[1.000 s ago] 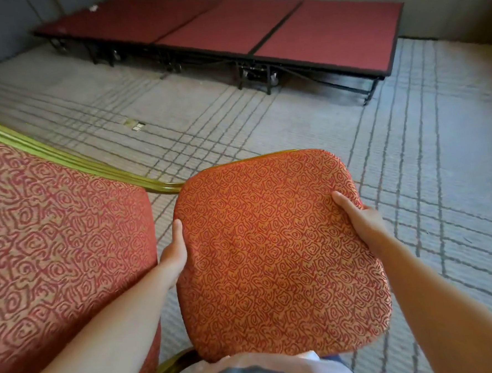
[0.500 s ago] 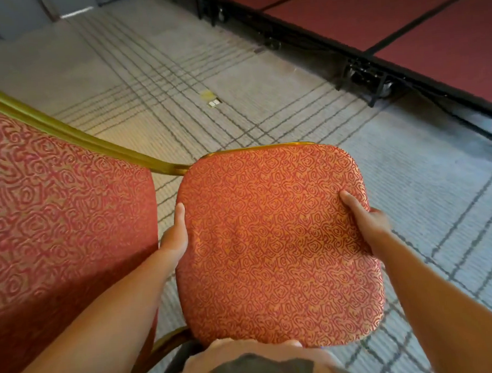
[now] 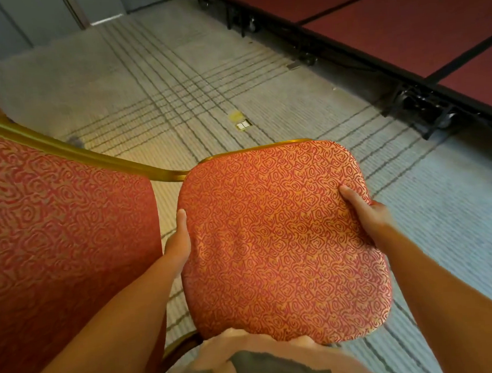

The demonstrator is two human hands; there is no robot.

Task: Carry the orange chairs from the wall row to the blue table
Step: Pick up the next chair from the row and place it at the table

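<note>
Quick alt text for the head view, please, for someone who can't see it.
The left hand and right hand grip opposite sides of an orange chair cushion, held above grey lined carpet. A red stage platform lies upper right.

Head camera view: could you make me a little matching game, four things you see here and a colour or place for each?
Things:
1. chair seat
2. stage platform
3. floor outlet
4. chair frame

Descriptions:
A. dark red, upper right
B. gold metal
C. gripped between the left hand and right hand
D. set into the carpet

Pairs: 1-C, 2-A, 3-D, 4-B.
</note>
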